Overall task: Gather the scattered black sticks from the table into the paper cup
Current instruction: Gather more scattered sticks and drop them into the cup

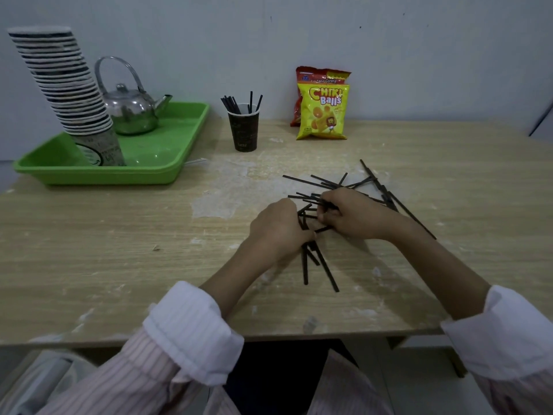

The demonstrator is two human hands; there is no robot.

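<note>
We see the left hand [276, 232], fingers curled round a bundle of thin black sticks [305, 265], and the right hand [359, 217], fingers [326, 215] pinching more from the scattered pile. The pile lies on the pale wooden bench [119, 235], nearer us and rightward of the dark brown paper cup [243, 130], which holds several sticks.

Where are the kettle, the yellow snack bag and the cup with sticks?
kettle [131, 112]: head view, its shiny belly.
yellow snack bag [323, 115]: head view, middle of front.
paper cup [243, 131]: head view, dark side wall.
</note>
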